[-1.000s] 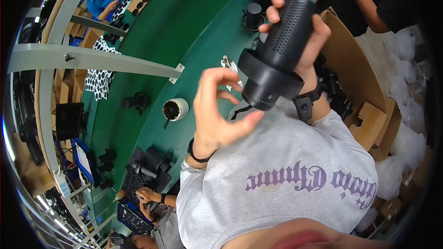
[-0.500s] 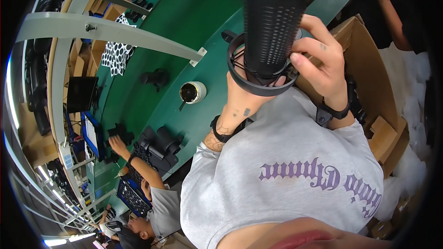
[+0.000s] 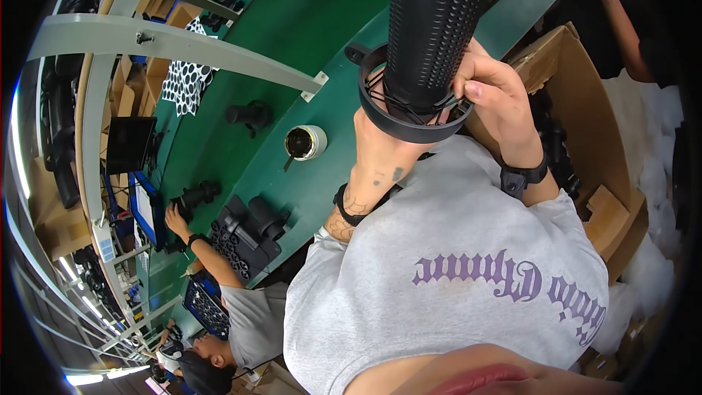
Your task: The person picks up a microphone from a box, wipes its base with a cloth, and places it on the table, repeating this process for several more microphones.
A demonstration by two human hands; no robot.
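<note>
Upright in front of my chest is a black microphone (image 3: 431,36) with a perforated body. Its lower end sits inside a round black shock mount (image 3: 409,130) strung with thin elastic cords. My left hand (image 3: 391,150) holds this assembly from below; its fingers are mostly hidden behind the ring, with some skin showing through the cords. At the ring's right side, my right hand (image 3: 497,95) is closed, thumb and fingertips pinched by the cords close to the microphone body. Whether a cord lies between those fingertips is hard to see.
A tin of dark paste (image 3: 306,143) with a stick stands on the green bench (image 3: 333,113). Further left are a black microphone (image 3: 250,115) and a black tray (image 3: 238,241). A co-worker's hand (image 3: 175,219) touches another device. An open cardboard box (image 3: 592,117) stands right; a grey beam (image 3: 197,47) crosses overhead.
My right hand has moved down and left, from the microphone's side to the ring's cords. The microphone leans a little more to the right. The co-worker's hand has shifted left onto a black device.
</note>
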